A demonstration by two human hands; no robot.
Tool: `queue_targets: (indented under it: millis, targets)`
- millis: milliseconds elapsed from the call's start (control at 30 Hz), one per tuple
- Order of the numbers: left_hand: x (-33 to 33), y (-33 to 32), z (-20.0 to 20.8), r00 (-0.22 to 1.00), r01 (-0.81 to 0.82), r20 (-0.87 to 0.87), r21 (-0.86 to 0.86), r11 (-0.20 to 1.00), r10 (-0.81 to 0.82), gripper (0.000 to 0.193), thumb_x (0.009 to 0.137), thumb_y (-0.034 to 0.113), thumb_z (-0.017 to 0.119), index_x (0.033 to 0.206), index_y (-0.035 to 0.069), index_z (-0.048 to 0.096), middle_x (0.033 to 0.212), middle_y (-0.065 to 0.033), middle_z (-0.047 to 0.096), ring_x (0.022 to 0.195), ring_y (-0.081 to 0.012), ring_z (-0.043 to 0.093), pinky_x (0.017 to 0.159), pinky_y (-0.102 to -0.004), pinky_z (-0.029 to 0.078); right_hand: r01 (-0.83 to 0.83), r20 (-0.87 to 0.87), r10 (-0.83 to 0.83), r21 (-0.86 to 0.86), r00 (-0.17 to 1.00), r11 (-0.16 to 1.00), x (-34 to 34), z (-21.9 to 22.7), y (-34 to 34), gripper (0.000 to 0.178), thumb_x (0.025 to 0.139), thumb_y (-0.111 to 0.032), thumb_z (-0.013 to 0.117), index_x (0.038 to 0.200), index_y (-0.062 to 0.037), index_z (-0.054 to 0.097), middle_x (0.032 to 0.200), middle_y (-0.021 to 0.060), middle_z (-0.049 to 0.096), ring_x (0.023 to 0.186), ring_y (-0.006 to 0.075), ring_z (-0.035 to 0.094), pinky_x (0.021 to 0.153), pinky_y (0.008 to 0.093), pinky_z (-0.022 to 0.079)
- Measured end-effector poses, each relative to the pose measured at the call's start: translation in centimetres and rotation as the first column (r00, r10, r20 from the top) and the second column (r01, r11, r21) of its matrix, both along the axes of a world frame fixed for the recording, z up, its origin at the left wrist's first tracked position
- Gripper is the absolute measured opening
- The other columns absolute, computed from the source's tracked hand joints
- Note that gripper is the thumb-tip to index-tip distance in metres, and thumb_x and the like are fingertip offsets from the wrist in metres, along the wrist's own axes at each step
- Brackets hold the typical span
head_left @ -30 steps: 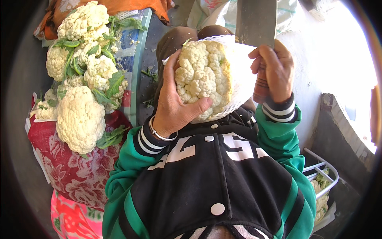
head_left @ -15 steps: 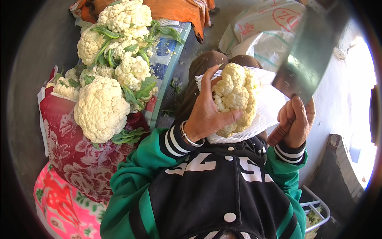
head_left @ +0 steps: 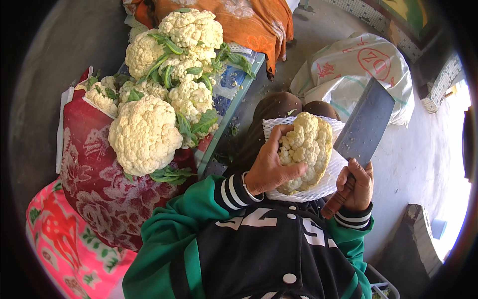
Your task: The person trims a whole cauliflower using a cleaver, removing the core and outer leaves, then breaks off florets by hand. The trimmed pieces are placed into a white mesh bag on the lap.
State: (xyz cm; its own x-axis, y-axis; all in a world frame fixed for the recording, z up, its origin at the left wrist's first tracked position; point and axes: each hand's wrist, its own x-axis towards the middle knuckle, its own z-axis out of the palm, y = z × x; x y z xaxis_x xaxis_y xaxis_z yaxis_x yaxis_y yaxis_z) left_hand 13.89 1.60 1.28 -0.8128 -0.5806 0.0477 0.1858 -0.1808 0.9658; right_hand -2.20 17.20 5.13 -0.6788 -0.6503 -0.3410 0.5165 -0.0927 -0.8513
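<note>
My left hand [head_left: 275, 167] grips a cauliflower head [head_left: 311, 149] over my lap, thumb across its front and fingers around its far left side. Beneath it lies white foam netting [head_left: 291, 196], spread on my thighs. In my right hand [head_left: 355, 187] is a cleaver [head_left: 366, 122], its wooden handle [head_left: 336, 203] wrapped by my fingers. The broad grey blade points up and away to the right, with small crumbs on it. Its lower left edge comes close to the cauliflower's right side; whether they touch I cannot tell.
To the left, several cauliflowers [head_left: 145, 134] with green leaves are heaped on a table [head_left: 234, 99] and a maroon floral cloth [head_left: 94, 184]. An orange cloth [head_left: 249, 22] hangs behind them. A white woven sack [head_left: 343, 65] stands beyond my knees, and a pink blanket [head_left: 64, 234] lies at lower left.
The cleaver has come down and left, nearer the cauliflower, and its blade has turned. My left hand keeps its hold on the cauliflower. The whole view has shifted a little.
</note>
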Motion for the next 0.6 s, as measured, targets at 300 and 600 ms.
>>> queue_targets:
  millis: [300,600]
  targets:
    - [-0.4,1.1,-0.9,0.997,-0.062,-0.036,0.022,0.998,0.063,0.081,0.078,0.014,0.080,0.138,0.000,0.028,0.127,-0.0144,0.046,0.117,-0.0192,0.052,0.105,-0.0358,0.045,-0.105,-0.033,0.105,0.006,0.994,0.994,0.5,0.9,0.2,0.027,0.095,-0.012,0.061,0.114,0.0058,0.054,0.085,0.0175,0.071,0.047,0.0155,0.058,0.042,0.0256,0.047]
    - [-1.1,1.1,-0.6,0.995,-0.029,0.093,-0.076,0.997,0.036,0.077,0.076,0.014,0.079,0.137,0.000,0.034,0.127,-0.0134,0.047,0.116,-0.0183,0.051,0.104,-0.0350,0.045,-0.167,0.060,0.168,-0.023,0.984,0.986,0.1,0.8,0.5,0.025,0.094,-0.011,0.061,0.112,0.0046,0.058,0.095,0.0171,0.074,0.050,0.0108,0.059,0.043,0.0221,0.047]
